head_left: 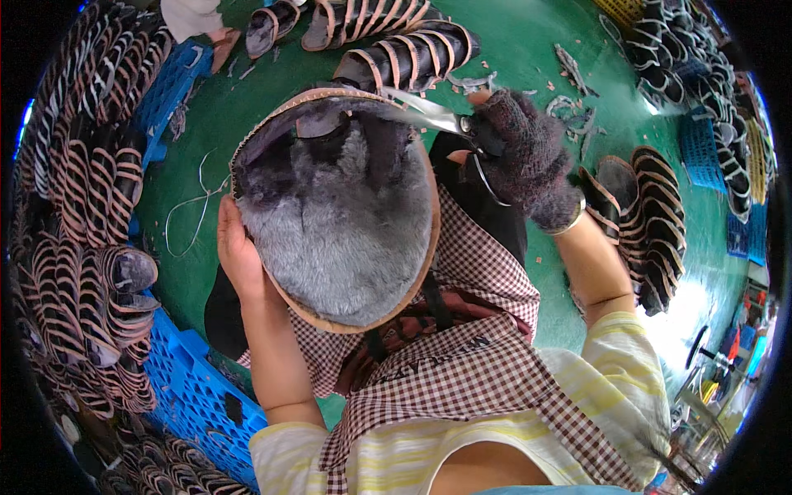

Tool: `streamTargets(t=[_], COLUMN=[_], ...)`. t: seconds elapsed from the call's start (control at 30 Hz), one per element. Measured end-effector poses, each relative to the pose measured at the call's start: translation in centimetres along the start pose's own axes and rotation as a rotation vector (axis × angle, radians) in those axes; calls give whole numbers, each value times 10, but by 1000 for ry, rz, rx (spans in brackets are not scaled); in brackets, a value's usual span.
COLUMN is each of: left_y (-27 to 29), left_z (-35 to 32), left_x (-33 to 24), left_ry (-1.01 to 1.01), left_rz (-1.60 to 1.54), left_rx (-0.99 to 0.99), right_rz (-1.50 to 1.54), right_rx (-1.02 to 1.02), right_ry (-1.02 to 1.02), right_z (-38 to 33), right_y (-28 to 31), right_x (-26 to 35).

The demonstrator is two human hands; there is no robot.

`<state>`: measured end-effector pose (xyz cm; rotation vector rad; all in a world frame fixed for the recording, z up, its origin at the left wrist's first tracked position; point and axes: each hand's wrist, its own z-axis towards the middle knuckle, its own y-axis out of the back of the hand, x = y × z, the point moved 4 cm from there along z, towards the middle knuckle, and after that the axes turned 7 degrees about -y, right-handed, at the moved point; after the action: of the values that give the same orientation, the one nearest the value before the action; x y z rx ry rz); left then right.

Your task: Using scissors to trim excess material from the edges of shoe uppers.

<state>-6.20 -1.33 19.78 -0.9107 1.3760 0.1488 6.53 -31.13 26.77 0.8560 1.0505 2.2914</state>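
Left stacks: striped slippers [87, 247] packed in rows along the left edge, on and above a blue crate [194, 388].
Floor: green [528, 74], with loose thread [194, 206] near the left hand and trimmings [569, 107] scattered near the scissors.
Left hand [238, 252]: bare, cupped against the slipper's left rim with the fingers going behind it; it holds the slipper up over the lap.
Slipper [338, 223]: a big one with grey fur lining and a tan edge, opening facing the camera, centre of view, above the checked apron [462, 363].
Scissors [429, 115]: metal blades lying across the slipper's upper right rim, tips pointing left over the fur.
Right hand [524, 157]: in a dark knitted glove, closed round the scissor handles; how far the blades are spread I cannot tell.
Right stacks: more striped slippers [643, 223] on the floor beyond the right forearm, others at the top [404, 49] and far right.
Step in hand: looks like trimming along the upper rim of the fur slipper.
Next move calls for: probably a steady grip from the left hand, turning the rim to the blades, and short snips kept clear of the fur and of the bare fingers.
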Motion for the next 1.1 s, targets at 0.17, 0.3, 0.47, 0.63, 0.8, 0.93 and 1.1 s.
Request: streamTargets(t=[0.17, 0.3, 0.47, 0.63, 0.8, 0.93, 1.1], left_y=[-7, -28, -29, -19, -11, -55, -44], left_z=[-17, -29, -28, -28, -30, -48, -44], left_x=[-8, -5, -12, -16, -16, -27, -29], left_ry=[62, 243, 156, 65, 25, 186, 165], left_rz=[-36, -178, -67, 36, 132, -286, -219], left_rx=[4, 126, 144, 135, 127, -7, 13], right_rz=[-328, -299, -263, -286, -367, -392, -421], right_rx=[-21, 21, 63, 47, -1, -3, -14], right_ry=[212, 210, 213, 315, 403, 409, 428], right_z=[30, 39, 51, 60, 52, 58, 63], right_y=[22, 22, 22, 26, 35, 28, 28], right_x=[8, 8, 8, 15, 30, 46, 53])
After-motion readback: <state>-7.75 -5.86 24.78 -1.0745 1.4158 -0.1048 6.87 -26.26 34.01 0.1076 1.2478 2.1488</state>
